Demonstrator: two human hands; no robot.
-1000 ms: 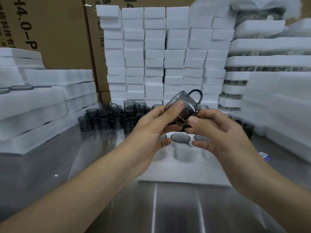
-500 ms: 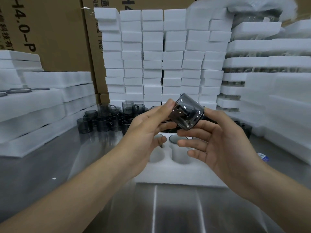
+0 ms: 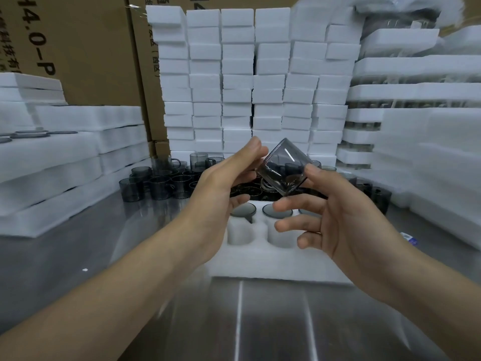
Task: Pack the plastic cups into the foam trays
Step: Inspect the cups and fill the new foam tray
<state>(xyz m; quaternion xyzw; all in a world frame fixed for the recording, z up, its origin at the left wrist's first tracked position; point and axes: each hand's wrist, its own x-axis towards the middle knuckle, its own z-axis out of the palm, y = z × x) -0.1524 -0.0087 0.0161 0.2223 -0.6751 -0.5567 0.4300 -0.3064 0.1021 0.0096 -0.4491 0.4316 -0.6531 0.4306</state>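
Holding a smoky cup tilted in the air over the middle of the worktop, just above the far row of the tray. Reaching in with both forearms from the near edge, converging at the cup. Gripping its left side with the left hand: index finger stretched along the top edge, other fingers curved behind, thumb tucked lower and apart from the plastic. Pinching its right side with the right hand: thumb pressed on the wall, index finger curled under the lowest corner, remaining three fingers spread loose beneath, palm turned leftward. Clamped from both sides, and touching nothing else. Below, lying flat near the worktop's centre, the white tray with packed cups sunk rim-up in far pockets and two open pockets nearer. Behind it, toward the far edge, a crowd of loose cups standing upright. Along the far edge and both sides, stacked foam; behind that at far left, cartons.
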